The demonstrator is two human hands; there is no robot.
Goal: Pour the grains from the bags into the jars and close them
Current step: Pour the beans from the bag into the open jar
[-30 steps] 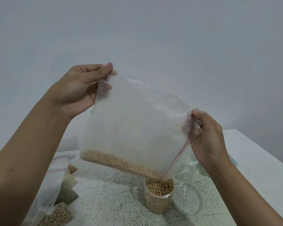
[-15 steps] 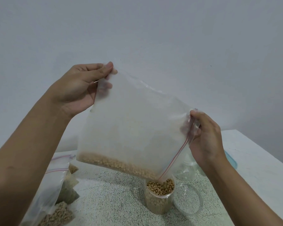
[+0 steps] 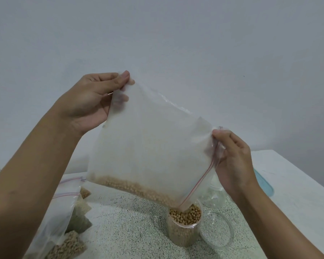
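I hold a clear zip bag (image 3: 150,150) tilted over an open clear jar (image 3: 183,227). My left hand (image 3: 90,101) pinches the bag's raised bottom corner. My right hand (image 3: 232,159) pinches the top of the red zip edge. A band of tan round grains (image 3: 137,189) lies along the bag's low edge and runs toward the mouth. The mouth's lower corner sits just inside the jar's rim. The jar is filled with the same grains almost to the top.
A clear round lid (image 3: 216,232) lies right of the jar. An empty clear jar (image 3: 213,197) stands behind it. Several zip bags of grains (image 3: 64,221) lie at the left on the speckled mat (image 3: 127,230). A teal lid (image 3: 264,184) rests on the white table (image 3: 295,186).
The bag has dropped slightly, its mouth corner now closer into the jar. A few more grains have slid toward the mouth. Both hands keep their hold.
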